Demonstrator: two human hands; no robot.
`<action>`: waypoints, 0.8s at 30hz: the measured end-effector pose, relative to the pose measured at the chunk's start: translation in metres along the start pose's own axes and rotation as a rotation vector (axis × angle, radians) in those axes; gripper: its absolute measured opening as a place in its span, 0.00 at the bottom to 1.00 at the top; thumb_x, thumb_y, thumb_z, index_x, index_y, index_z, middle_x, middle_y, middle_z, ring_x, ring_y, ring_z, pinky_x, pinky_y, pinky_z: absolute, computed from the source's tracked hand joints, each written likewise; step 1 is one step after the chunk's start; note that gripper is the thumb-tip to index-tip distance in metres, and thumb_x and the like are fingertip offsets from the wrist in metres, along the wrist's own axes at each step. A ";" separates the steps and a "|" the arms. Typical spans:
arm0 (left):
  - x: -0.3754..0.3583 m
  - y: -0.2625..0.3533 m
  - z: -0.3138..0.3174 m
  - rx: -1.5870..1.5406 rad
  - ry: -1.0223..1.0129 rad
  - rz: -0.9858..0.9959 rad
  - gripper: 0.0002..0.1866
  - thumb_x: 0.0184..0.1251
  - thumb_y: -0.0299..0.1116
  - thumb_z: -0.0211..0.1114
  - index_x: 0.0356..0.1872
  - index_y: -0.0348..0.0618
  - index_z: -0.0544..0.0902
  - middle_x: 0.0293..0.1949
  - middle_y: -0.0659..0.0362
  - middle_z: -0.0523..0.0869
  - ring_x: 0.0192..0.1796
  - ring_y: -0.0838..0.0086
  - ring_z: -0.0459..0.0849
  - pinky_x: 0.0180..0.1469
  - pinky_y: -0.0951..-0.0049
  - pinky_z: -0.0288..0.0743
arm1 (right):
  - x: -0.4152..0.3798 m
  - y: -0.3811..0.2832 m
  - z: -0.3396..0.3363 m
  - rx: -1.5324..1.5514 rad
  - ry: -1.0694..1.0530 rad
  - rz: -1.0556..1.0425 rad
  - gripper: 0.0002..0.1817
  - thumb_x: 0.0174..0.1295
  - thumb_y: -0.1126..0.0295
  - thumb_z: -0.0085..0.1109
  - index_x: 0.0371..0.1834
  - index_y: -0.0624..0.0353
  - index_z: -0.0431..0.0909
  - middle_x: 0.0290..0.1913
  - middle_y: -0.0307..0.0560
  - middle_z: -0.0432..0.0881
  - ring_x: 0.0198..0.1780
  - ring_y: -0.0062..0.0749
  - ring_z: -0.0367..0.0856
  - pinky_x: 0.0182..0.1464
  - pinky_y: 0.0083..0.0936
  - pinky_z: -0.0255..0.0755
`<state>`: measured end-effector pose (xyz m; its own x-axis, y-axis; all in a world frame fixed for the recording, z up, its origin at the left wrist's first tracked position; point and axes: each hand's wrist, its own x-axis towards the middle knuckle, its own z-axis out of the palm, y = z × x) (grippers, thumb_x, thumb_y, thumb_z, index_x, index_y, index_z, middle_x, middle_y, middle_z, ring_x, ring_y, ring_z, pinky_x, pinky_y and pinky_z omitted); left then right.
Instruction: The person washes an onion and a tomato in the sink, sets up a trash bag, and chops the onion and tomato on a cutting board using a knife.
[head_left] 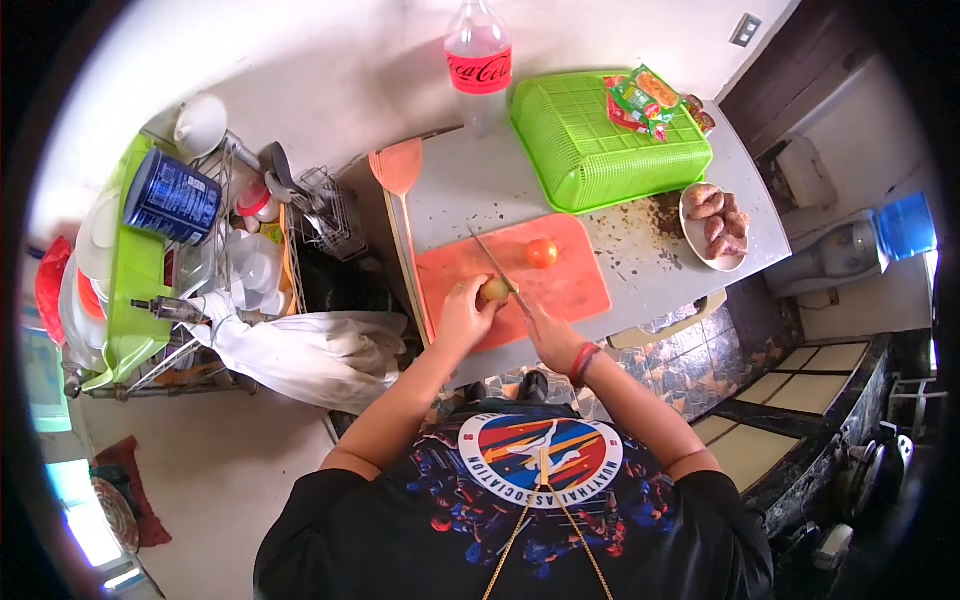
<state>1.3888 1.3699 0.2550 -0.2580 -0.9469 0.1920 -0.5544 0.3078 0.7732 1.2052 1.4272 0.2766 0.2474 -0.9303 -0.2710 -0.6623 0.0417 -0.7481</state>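
On the grey table lies a pink-orange cutting board (580,270). My left hand (466,318) holds a small yellowish-green vegetable (493,291), possibly an onion, over the board's near part. My right hand (556,338) is closed round the handle of a knife (492,252). The blade points away and to the left, close beside the vegetable; whether it touches is too small to tell. A red tomato (542,254) rests on the board, just right of the blade.
An orange spatula (398,170) lies along the table's left edge. Behind stand a Coca-Cola bottle (478,62) and an upturned green basket (610,145) with packets (645,100) on it. A bowl (722,264) of brownish-red pieces is at right. A dish rack (135,290) and white cloth (310,350) are at left.
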 end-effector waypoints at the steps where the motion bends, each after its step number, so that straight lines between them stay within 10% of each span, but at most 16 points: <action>1: 0.000 0.001 0.000 -0.013 0.007 0.012 0.22 0.49 0.32 0.73 0.45 0.36 0.77 0.41 0.47 0.82 0.44 0.52 0.81 0.46 0.60 0.76 | 0.008 -0.005 0.001 -0.010 0.007 0.015 0.22 0.69 0.64 0.39 0.62 0.63 0.55 0.30 0.74 0.78 0.36 0.71 0.77 0.40 0.58 0.70; 8: -0.001 0.003 -0.010 -0.159 -0.068 -0.058 0.21 0.53 0.30 0.72 0.48 0.38 0.76 0.44 0.51 0.83 0.44 0.63 0.82 0.45 0.67 0.76 | 0.011 0.005 0.000 0.034 0.035 -0.012 0.27 0.70 0.60 0.39 0.68 0.63 0.55 0.38 0.74 0.78 0.42 0.70 0.77 0.45 0.56 0.70; 15: -0.012 0.013 -0.035 -0.785 -0.160 -0.292 0.28 0.59 0.21 0.66 0.61 0.44 0.68 0.48 0.59 0.80 0.48 0.78 0.79 0.44 0.80 0.73 | -0.020 -0.032 -0.044 0.924 0.182 -0.183 0.22 0.72 0.66 0.44 0.66 0.61 0.62 0.26 0.35 0.68 0.24 0.17 0.68 0.27 0.16 0.68; 24: -0.023 0.049 -0.037 -0.936 -0.220 -0.344 0.26 0.58 0.18 0.65 0.58 0.43 0.70 0.50 0.60 0.78 0.54 0.74 0.78 0.57 0.73 0.73 | -0.030 -0.044 -0.022 0.702 -0.026 -0.148 0.33 0.67 0.68 0.56 0.72 0.57 0.54 0.25 0.34 0.68 0.21 0.15 0.66 0.22 0.15 0.61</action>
<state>1.3966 1.4031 0.3113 -0.3931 -0.9033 -0.1717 0.1909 -0.2628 0.9458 1.2117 1.4452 0.3306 0.3219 -0.9357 -0.1443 -0.0119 0.1484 -0.9888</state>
